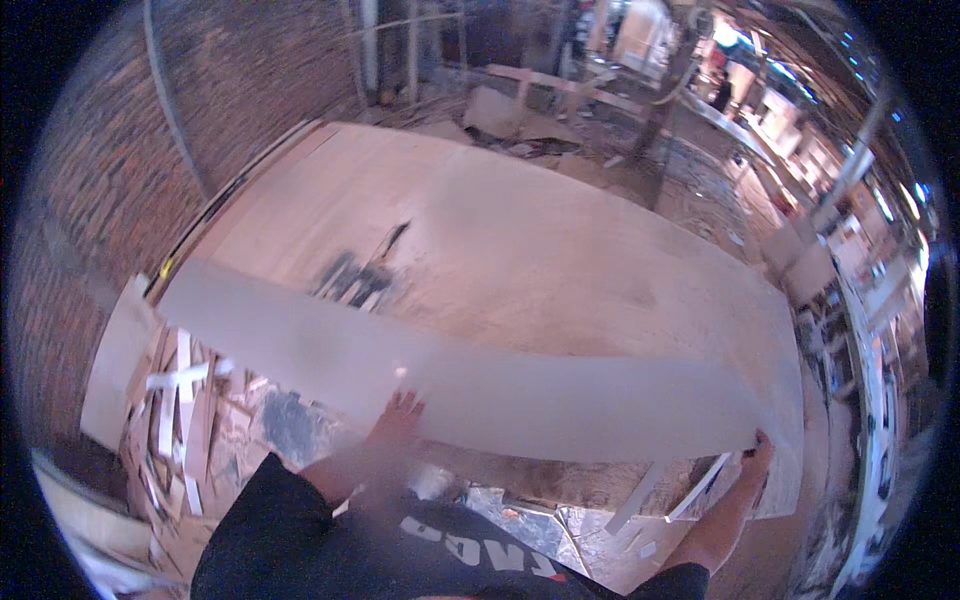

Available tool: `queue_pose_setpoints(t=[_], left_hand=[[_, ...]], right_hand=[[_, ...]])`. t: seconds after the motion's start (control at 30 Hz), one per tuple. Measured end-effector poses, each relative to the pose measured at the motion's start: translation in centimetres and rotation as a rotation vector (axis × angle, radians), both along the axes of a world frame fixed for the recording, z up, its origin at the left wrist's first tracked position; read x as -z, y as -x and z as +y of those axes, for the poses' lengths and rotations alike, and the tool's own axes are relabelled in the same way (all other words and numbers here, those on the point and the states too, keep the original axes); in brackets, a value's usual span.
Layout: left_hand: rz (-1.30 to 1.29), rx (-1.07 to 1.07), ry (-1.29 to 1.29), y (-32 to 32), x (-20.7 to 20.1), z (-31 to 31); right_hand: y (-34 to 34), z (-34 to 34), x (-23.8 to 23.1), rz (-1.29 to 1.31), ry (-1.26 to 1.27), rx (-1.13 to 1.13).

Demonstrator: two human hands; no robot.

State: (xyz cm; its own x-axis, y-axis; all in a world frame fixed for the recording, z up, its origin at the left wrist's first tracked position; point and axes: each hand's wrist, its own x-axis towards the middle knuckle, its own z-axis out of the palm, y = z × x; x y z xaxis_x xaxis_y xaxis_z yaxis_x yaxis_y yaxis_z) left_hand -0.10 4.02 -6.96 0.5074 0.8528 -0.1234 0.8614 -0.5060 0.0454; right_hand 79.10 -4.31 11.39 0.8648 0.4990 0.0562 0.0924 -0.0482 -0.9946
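Dark shirt fabric (400,560) filled the bottom of the view, both bare forearms rising out of it. On the near edge of a long pale grey sheet (500,385) rested the left hand (395,420), fingers spread and flat against it; whether anything was pinched underneath could not be told through the blur. At the sheet's far right corner sat the right hand (757,452), its grip closed over the edge there.

That sheet lay across the front of a large plywood tabletop (560,240), stretching from the left side, near the brick wall (110,170), almost to the right end. It overhung the near edge slightly, above a litter of wood offcuts (185,400) on the floor.

By its look it was thin laminate or veneer: probably light for its size, but floppy along its length, smooth-faced and apt to slide, with edges that could chip or crack if bent sharply. Holding it wide apart along one long edge, as both hands did, seemed the sound way to take it.
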Motion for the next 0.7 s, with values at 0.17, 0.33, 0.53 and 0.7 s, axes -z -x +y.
queue_pose_setpoints(t=[0.17,0.33,0.53,0.7], left_hand=[[-0.007,-0.063,0.123,0.3,0.7,0.3],[-0.112,-0.201,0.213,0.1,-0.1,-0.1],[-0.163,-0.138,0.219,0.6,0.2,0.4],[-0.896,-0.196,0.558,5.7,-4.3,1.9]], right_hand=[[8.0,2.4,-10.5,-0.159,0.017,0.028],[15.2,3.3,-16.2,-0.857,0.154,0.048],[19.0,5.3,-18.2,-1.213,0.204,0.014],[24.3,6.6,-16.7,-1.358,0.314,-0.215]])
